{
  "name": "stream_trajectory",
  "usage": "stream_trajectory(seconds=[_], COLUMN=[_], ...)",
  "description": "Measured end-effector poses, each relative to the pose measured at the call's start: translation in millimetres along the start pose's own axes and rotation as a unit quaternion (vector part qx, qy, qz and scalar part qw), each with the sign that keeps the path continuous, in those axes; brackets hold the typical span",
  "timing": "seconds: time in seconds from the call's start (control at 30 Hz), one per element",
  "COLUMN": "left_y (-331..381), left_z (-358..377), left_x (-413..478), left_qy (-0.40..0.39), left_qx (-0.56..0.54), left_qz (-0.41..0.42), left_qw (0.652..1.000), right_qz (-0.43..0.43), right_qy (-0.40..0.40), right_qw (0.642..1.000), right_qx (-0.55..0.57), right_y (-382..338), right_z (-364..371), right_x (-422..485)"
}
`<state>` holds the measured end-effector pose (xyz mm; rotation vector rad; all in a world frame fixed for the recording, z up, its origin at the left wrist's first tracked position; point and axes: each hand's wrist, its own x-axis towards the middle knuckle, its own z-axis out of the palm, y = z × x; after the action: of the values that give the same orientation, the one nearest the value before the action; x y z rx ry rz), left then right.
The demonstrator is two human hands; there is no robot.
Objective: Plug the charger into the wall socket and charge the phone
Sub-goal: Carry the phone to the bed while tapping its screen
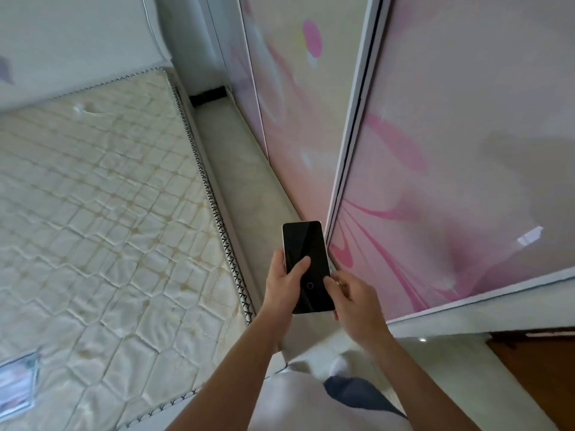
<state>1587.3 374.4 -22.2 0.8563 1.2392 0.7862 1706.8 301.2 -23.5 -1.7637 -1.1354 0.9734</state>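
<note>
A phone [306, 244] with a dark, blank screen and a pale edge is held upright in front of me, over the strip of floor between the bed and the wardrobe. My left hand [284, 286] grips its left side, thumb lying across the glass. My right hand [354, 301] holds the lower right corner, fingertips touching the screen near the round button. Far back on the mattress lies a thin white cable [88, 111]. No wall socket or charger plug shows.
A bare quilted mattress [102, 231] fills the left side, its headboard [77, 42] at the back. Sliding wardrobe doors [451, 150] with pink flower print stand on the right. A narrow pale floor strip [249, 169] runs between them. My foot [339, 367] shows below.
</note>
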Motion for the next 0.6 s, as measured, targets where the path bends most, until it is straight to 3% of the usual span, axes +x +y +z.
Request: stream_trajectory(seconds=[0.37,0.6], left_y=[19.0,38.6], left_z=[26.5,33.5], left_x=[25.9,65.9], left_qy=[0.114,0.111], left_qx=[-0.057,-0.07], left_qz=[0.02,0.016], left_qw=[0.992,0.991], right_qz=[-0.062,-0.071], right_qy=[-0.1,-0.098], right_qw=[0.993,0.992], right_qx=[-0.02,-0.039], right_y=[-8.8,-15.8], right_z=[-25.4,-24.2], right_x=[65.9,115.4])
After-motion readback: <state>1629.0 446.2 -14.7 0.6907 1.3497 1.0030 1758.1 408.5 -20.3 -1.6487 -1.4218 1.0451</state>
